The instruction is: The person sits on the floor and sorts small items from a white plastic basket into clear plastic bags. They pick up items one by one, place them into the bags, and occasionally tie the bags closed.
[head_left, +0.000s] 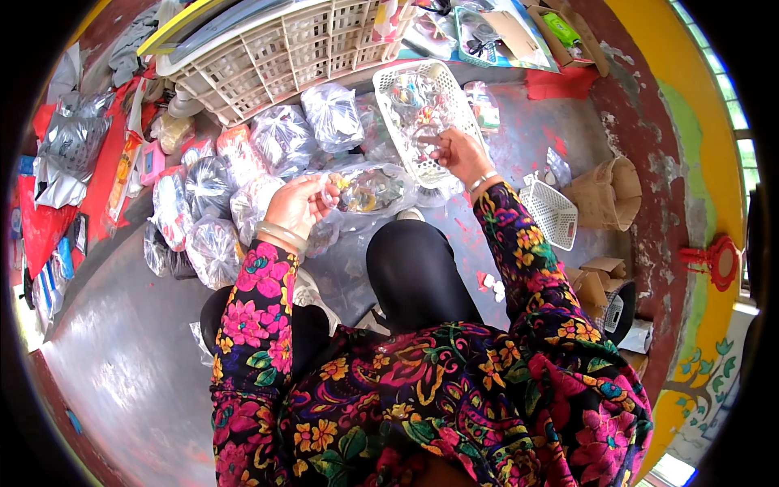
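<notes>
My left hand (299, 204) grips the mouth of a clear plastic bag (375, 188) filled with small colourful items, held above my knee. My right hand (457, 152) reaches forward over a white plastic mesh basket (395, 79) that holds more small colourful pieces; its fingers are pinched together at the basket's near edge, and I cannot tell if something is between them. Both arms wear floral sleeves, with bangles at the wrists.
Several clear bags (280, 138) of goods lie on the grey floor to the left front. A large beige crate (276, 49) stands behind them. A small white basket (552, 213) and cardboard boxes (604, 195) sit to the right by the red wall.
</notes>
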Demonstrator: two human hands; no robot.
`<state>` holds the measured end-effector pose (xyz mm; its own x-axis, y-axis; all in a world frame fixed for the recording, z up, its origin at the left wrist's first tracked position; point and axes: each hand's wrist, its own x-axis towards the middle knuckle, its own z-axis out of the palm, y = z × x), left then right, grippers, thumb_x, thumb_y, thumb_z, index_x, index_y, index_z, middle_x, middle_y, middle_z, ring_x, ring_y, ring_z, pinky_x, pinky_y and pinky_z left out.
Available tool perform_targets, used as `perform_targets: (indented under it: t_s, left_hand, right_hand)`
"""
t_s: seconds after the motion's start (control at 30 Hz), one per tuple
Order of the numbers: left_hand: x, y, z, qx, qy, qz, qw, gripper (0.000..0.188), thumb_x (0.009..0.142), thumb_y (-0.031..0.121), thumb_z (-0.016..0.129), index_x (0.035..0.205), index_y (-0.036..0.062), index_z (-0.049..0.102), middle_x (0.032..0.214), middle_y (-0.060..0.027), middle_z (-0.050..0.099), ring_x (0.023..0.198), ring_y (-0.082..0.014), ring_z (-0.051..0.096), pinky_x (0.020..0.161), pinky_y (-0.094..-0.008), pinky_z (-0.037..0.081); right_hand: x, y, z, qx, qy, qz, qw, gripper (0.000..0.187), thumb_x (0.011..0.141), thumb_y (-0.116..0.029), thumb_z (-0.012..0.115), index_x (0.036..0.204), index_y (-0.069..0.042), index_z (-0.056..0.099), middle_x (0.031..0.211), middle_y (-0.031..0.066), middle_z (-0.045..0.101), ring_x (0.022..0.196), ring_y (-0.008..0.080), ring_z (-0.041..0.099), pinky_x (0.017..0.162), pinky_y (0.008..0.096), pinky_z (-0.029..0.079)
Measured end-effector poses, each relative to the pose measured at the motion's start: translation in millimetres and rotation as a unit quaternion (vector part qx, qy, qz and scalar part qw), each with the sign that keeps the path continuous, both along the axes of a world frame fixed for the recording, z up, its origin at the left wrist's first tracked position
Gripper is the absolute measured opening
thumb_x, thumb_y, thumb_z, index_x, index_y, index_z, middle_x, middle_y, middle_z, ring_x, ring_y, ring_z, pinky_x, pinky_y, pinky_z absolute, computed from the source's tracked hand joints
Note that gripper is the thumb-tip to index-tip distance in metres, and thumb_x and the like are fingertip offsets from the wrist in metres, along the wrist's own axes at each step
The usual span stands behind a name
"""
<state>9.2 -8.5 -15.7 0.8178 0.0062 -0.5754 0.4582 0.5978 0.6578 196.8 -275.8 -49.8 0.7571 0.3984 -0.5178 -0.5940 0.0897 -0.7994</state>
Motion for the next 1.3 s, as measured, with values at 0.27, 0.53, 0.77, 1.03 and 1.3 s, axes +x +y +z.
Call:
perform_targets:
  t_s: [0.27,0.53,0.77,1.03,1.3]
  left_hand:
    - [0,-1,-1,-0.004,-0.015,0.001,1.000,0.014,0.084,0.018,0.051,0.090,0.0048,0.053,0.081,-0.0063,0.060,0.073,-0.0149,0.057,0.067,-0.0284,0.045]
    - [2,-1,-3,-0.011,-0.013,0.003,1.000,0.014,0.084,0.017,0.051,0.092,0.0054,0.053,0.082,-0.0065,0.060,0.074,-0.0150,0.057,0.067,-0.0281,0.044]
    - [-1,1,-3,-0.018,-0.026,0.013,0.999,0.015,0.084,0.018,0.052,0.092,0.0052,0.053,0.082,-0.0071,0.060,0.074,-0.0146,0.057,0.068,-0.0282,0.045]
    - [3,-2,-2,-0.022,-0.027,0.002,0.999,0.014,0.084,0.017,0.053,0.091,0.0053,0.053,0.081,-0.0067,0.060,0.073,-0.0139,0.057,0.067,-0.0273,0.045]
    - [1,-3,4,-0.005,-0.007,-0.002,1.000,0.014,0.083,0.017,0.052,0.091,0.0052,0.053,0.080,-0.0061,0.060,0.071,-0.0133,0.057,0.066,-0.0268,0.045]
  right_hand:
    - [-84,37,16,0.046,0.154,0.205,0.965,0.021,0.086,-0.020,0.043,0.096,-0.002,0.050,0.098,0.0178,0.058,0.070,0.0213,0.060,0.048,0.0230,0.044]
    - [-77,79,-25,0.065,0.218,0.221,0.948,0.022,0.086,-0.018,0.043,0.096,-0.001,0.051,0.095,0.0134,0.059,0.073,0.0205,0.061,0.052,0.0235,0.044]
    - [-81,72,16,-0.249,-0.041,0.411,0.876,0.021,0.078,-0.022,0.054,0.077,-0.001,0.061,0.069,0.0092,0.061,0.057,0.0153,0.057,0.048,0.0240,0.043]
    - [-76,79,-11,-0.293,-0.687,0.419,0.517,0.043,0.071,-0.020,0.059,0.111,-0.009,0.049,0.091,0.0078,0.058,0.086,0.0262,0.057,0.076,0.0350,0.046]
    - [-65,111,-31,-0.392,-0.659,0.460,0.448,0.019,0.075,-0.012,0.050,0.091,-0.006,0.057,0.083,0.0117,0.060,0.079,0.0272,0.059,0.067,0.0357,0.048]
